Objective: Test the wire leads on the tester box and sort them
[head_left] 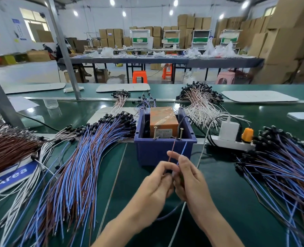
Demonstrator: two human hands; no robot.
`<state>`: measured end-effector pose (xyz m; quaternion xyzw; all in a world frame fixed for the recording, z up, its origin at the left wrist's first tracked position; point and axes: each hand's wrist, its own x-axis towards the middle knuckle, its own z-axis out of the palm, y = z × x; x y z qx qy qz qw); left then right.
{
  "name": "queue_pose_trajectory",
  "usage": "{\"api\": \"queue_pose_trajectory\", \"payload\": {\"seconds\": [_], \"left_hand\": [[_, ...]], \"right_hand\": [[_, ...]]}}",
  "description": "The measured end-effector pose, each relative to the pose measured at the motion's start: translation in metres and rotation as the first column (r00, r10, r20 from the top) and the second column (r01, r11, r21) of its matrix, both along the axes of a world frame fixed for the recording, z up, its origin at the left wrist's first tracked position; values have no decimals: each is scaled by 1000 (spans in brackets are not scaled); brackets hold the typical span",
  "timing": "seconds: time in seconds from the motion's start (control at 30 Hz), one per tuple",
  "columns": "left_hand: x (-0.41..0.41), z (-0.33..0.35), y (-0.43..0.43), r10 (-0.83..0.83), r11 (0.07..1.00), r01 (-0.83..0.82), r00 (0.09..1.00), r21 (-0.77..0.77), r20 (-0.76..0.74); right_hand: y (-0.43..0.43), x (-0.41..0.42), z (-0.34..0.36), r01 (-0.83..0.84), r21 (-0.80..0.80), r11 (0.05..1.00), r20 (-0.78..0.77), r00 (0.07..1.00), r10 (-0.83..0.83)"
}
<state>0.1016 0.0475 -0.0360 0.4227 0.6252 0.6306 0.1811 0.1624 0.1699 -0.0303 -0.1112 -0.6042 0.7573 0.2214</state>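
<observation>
The tester is an orange box (pixel 163 120) standing in a blue plastic bin (pixel 163 150), with two upright screws (pixel 155 132) at its front. Just in front of the bin, my left hand (pixel 156 182) and my right hand (pixel 188 179) pinch one wire lead together. Its brown wire (pixel 172 148) and blue wire (pixel 183 148) point up towards the screws, their tips close to the bin's rim. A big heap of blue and brown leads (pixel 80 166) lies on the left. Another heap (pixel 281 168) lies on the right.
A white power strip (pixel 231 141) with a white charger and an orange plug sits right of the bin. White-wired leads (pixel 201 102) are piled behind it. Brown wires (pixel 6 148) and a blue "Area" sign (pixel 10 177) lie far left. A phone (pixel 302 115) rests far right.
</observation>
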Motion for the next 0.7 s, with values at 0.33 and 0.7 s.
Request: {"api": "queue_pose_trajectory", "payload": {"seconds": [0.33, 0.7], "left_hand": [[-7, -6, -2, 357, 922, -386, 878, -33, -318], [-7, -1, 1, 554, 831, -552, 810, 69, -194]], "right_hand": [[8, -3, -5, 97, -78, 992, -29, 995, -100], [15, -7, -13, 425, 33, 905, -28, 905, -424]]}}
